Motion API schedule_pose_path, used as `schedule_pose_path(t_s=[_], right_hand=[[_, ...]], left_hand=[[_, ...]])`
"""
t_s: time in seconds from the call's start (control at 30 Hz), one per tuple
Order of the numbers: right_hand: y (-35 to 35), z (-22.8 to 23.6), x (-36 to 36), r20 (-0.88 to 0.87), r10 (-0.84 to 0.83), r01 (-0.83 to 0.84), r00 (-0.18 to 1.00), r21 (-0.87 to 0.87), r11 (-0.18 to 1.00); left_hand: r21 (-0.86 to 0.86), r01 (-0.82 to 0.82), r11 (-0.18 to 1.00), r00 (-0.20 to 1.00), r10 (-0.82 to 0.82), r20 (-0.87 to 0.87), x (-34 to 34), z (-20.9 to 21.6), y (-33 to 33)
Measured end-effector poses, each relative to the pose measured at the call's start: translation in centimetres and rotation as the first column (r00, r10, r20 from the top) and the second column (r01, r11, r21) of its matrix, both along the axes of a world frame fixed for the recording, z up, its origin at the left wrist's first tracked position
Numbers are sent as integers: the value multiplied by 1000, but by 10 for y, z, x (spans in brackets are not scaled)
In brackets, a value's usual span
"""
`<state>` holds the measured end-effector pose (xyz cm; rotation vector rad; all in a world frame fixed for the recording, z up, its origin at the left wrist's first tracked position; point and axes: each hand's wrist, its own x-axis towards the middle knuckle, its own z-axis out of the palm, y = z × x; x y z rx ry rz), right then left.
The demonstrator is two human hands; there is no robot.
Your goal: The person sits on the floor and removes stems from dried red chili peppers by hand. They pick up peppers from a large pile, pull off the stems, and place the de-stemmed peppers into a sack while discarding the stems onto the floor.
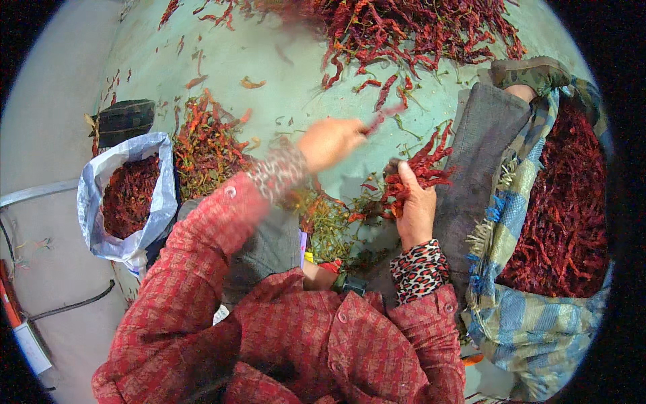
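Observation:
My left hand [331,144] is stretched forward over the pale green floor, blurred by motion. Its fingers pinch a dried red chili [385,118], which is smeared too. Closer to my body, on the right, my right hand [416,210] is wrapped round a bunch of dried red chilies [425,167] that fans out past the thumb. Below and between my hands, a heap of green-brown stems [326,222] lies between my legs, with some red chilies mixed in.
A large pile of dried chilies [410,34] spreads at the far side. On the right, a checked cloth [531,330] wraps a mass of chilies. At left stand a white sack [87,195] of chilies, a smaller orange-red heap [208,135] and a black bag [126,121].

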<state>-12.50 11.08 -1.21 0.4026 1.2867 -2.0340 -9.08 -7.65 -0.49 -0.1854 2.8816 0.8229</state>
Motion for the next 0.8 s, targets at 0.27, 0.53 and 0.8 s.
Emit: schedule_pose_path(t_s=[0.27, 0.53, 0.8], right_hand=[[-1, -9, 7, -170, -10, 5, 985, -26, 1000], [21, 10, -18, -125, -72, 63, 990, -72, 995], [5, 4, -7, 38, 60, -59, 997, -35, 998]], left_hand=[[45, 78, 996, 997, -78, 0, 27, 4, 50], [85, 187, 979, 965, -199, 168, 29, -14, 27], [-298, -202, 933, 976, 167, -138, -131, -55, -18]])
